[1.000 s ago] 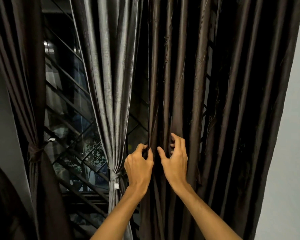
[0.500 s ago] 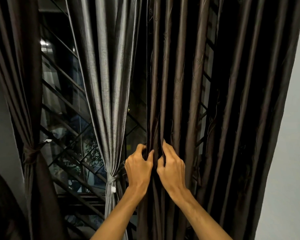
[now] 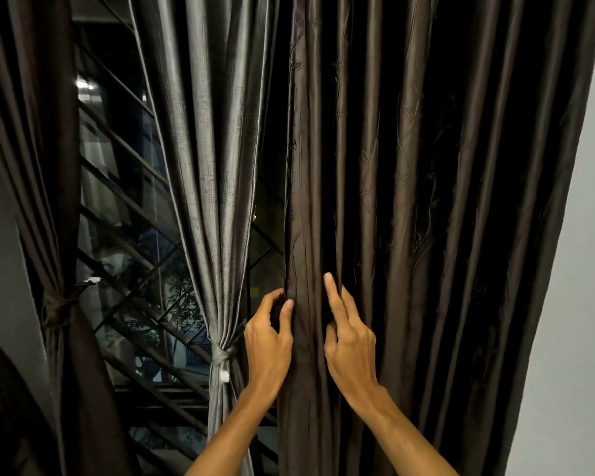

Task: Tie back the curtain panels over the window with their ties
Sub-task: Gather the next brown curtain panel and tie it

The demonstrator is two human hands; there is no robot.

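Observation:
A dark brown curtain panel (image 3: 426, 201) hangs loose over the right half of the window. My left hand (image 3: 267, 341) grips its left edge, thumb in front and fingers curled behind the cloth. My right hand (image 3: 349, 338) presses into the pleats just right of that edge, fingers pushed between the folds. A bunch of gathered pleats stands between the two hands. A silver-grey panel (image 3: 213, 166) left of my hands is cinched by a grey tie (image 3: 222, 355). A brown panel (image 3: 38, 166) at far left is bound by a brown tie (image 3: 57, 305).
Behind the curtains the window (image 3: 131, 235) shows a dark metal grille with diagonal bars and foliage outside. A pale wall (image 3: 577, 304) borders the loose panel on the right. Another strip of pale wall (image 3: 0, 269) lies at far left.
My right hand has shifted right, fingers sliding deeper into the folds, widening the bunch of pleats between my hands. My left hand keeps its hold on the edge. The view has tilted slightly.

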